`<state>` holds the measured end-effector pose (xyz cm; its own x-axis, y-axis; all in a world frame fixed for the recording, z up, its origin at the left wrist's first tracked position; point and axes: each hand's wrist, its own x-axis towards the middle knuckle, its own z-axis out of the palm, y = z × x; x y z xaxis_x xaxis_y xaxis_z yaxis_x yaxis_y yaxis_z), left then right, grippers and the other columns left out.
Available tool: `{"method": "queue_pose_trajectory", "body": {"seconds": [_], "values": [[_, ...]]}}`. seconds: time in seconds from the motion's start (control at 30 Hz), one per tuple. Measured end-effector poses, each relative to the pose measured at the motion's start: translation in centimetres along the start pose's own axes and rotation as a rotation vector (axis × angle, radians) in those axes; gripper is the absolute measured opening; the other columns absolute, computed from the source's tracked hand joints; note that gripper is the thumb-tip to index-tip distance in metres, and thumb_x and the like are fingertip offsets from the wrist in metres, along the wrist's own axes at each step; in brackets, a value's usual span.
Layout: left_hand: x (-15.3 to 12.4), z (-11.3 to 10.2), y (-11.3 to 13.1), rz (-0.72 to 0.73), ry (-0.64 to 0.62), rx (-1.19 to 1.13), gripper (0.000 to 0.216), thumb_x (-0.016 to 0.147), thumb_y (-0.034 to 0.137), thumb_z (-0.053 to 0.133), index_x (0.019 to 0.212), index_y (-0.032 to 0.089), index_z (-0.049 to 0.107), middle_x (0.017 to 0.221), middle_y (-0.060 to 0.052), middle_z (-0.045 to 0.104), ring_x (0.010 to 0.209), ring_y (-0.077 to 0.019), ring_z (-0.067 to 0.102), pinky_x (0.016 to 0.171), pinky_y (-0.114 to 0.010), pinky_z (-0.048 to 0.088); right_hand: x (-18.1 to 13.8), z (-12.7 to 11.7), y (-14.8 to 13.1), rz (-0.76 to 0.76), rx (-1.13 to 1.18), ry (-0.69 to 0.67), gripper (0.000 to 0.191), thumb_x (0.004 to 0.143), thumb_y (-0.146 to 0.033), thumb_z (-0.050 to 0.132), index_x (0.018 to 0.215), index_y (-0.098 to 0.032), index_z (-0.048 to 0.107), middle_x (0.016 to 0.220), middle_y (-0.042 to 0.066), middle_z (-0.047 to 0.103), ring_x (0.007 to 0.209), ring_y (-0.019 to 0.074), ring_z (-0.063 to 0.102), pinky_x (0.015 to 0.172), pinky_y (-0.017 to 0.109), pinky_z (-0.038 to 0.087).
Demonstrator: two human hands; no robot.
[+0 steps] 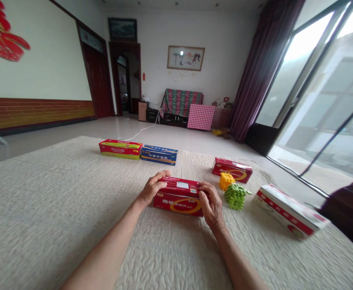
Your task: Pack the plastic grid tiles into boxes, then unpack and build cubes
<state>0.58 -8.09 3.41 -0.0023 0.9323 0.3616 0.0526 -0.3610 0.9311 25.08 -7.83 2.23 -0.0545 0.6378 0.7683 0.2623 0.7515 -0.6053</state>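
A red cardboard box (pixel 179 203) with a yellow ring and white lettering sits in front of me on the cream quilted cover. My left hand (pixel 154 187) grips its left end, thumb on the top and fingers over the far edge. At the right end, my right hand (pixel 211 203) is wrapped round the box, its thumb at the near corner. Just right of that hand are a green openwork plastic cube (pixel 235 196) and a smaller yellow one (pixel 226 181). Behind them rests a similar red box (pixel 232 170).
A red-and-green box (pixel 120 150) and a blue box (pixel 159 155) stand end to end at the far edge of the quilted cover (pixel 73 193). On the right lies a long white-and-red box (pixel 291 211). Beyond are a tiled floor (pixel 104 128) and a cloth-covered cabinet (pixel 181 102).
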Motion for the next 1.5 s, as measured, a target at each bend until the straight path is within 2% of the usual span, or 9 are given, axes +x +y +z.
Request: {"method": "queue_pose_trajectory", "body": {"seconds": [0.23, 0.4, 0.6, 0.7, 0.97, 1.1, 1.23, 1.33, 1.5], "values": [[0.0, -0.1, -0.5, 0.012, -0.010, 0.000, 0.037, 0.069, 0.023, 0.057, 0.103, 0.019, 0.070, 0.137, -0.005, 0.057, 0.132, -0.0290, 0.046, 0.115, -0.042, 0.028, -0.2, 0.3, 0.2, 0.005, -0.021, 0.027, 0.016, 0.092, -0.026, 0.045, 0.085, -0.020, 0.059, 0.103, 0.007, 0.062, 0.098, 0.0199, 0.059, 0.088, 0.036, 0.046], [-0.1, 0.0, 0.0, 0.008, -0.034, 0.012, 0.036, 0.068, 0.024, 0.057, 0.101, 0.018, 0.071, 0.138, -0.006, 0.056, 0.133, -0.0290, 0.044, 0.115, -0.042, 0.027, -0.5, 0.6, 0.3, 0.030, -0.021, 0.025, 0.018, 0.091, -0.025, 0.043, 0.087, -0.021, 0.060, 0.109, 0.008, 0.060, 0.103, 0.0205, 0.057, 0.092, 0.037, 0.045], [0.1, -0.2, -0.3, 0.012, -0.026, 0.015, 0.035, 0.070, 0.026, 0.058, 0.101, 0.018, 0.071, 0.138, -0.007, 0.056, 0.135, -0.0287, 0.043, 0.116, -0.043, 0.025, -0.6, 0.5, 1.0, 0.066, 0.002, -0.082, 0.028, 0.095, -0.029, 0.038, 0.107, -0.021, 0.062, 0.133, 0.010, 0.053, 0.126, 0.0223, 0.048, 0.107, 0.043, 0.036], [0.2, -0.5, -0.9, 0.018, -0.027, 0.002, 0.035, 0.070, 0.026, 0.058, 0.103, 0.019, 0.071, 0.140, -0.006, 0.054, 0.136, -0.0286, 0.041, 0.116, -0.043, 0.024, -0.6, 0.4, 1.1, 0.071, 0.014, -0.130, 0.030, 0.094, -0.030, 0.039, 0.112, -0.022, 0.062, 0.138, 0.009, 0.051, 0.131, 0.0229, 0.043, 0.112, 0.045, 0.032], [0.0, -0.7, -0.6, 0.017, -0.066, 0.024, 0.037, 0.070, 0.023, 0.057, 0.104, 0.021, 0.071, 0.141, -0.004, 0.053, 0.140, -0.0273, 0.036, 0.118, -0.042, 0.023, -1.3, 1.5, 0.5, 0.225, 0.030, 0.066, 0.031, 0.084, -0.026, 0.046, 0.109, -0.020, 0.062, 0.137, 0.011, 0.051, 0.125, 0.0251, 0.048, 0.108, 0.046, 0.036], [0.0, -0.7, -0.1, 0.009, -0.081, 0.106, 0.041, 0.068, 0.020, 0.056, 0.106, 0.021, 0.071, 0.144, -0.004, 0.050, 0.140, -0.0272, 0.035, 0.118, -0.043, 0.024, -1.3, 1.8, 0.7, 0.264, 0.031, 0.071, 0.036, 0.079, -0.024, 0.044, 0.111, -0.020, 0.060, 0.138, 0.011, 0.050, 0.126, 0.0253, 0.047, 0.107, 0.046, 0.036], [0.0, -0.6, -0.1, 0.020, -0.057, 0.102, 0.043, 0.067, 0.021, 0.057, 0.109, 0.021, 0.070, 0.145, -0.004, 0.050, 0.141, -0.0275, 0.035, 0.118, -0.043, 0.023, -1.5, 1.9, 0.8, 0.255, 0.005, 0.096, 0.034, 0.084, -0.028, 0.043, 0.115, -0.019, 0.056, 0.140, 0.013, 0.047, 0.129, 0.0257, 0.044, 0.108, 0.048, 0.034], [0.0, -0.6, -0.4, 0.017, -0.017, 0.071, 0.047, 0.067, 0.023, 0.058, 0.113, 0.020, 0.068, 0.146, -0.004, 0.049, 0.140, -0.0283, 0.036, 0.118, -0.043, 0.024, -2.1, 1.8, 0.7, 0.252, -0.015, 0.125, 0.040, 0.089, -0.037, 0.045, 0.125, -0.018, 0.049, 0.142, 0.015, 0.044, 0.132, 0.0261, 0.041, 0.107, 0.048, 0.036], [-0.1, -1.0, -1.0, -0.054, 0.054, 0.074, 0.061, 0.070, 0.028, 0.060, 0.130, 0.019, 0.057, 0.141, -0.007, 0.054, 0.134, -0.0290, 0.043, 0.112, -0.042, 0.034, -3.1, 1.7, 0.4, 0.155, -0.063, 0.066, 0.053, 0.087, -0.038, 0.055, 0.135, -0.022, 0.039, 0.141, 0.014, 0.042, 0.132, 0.0272, 0.040, 0.108, 0.051, 0.035]]}}
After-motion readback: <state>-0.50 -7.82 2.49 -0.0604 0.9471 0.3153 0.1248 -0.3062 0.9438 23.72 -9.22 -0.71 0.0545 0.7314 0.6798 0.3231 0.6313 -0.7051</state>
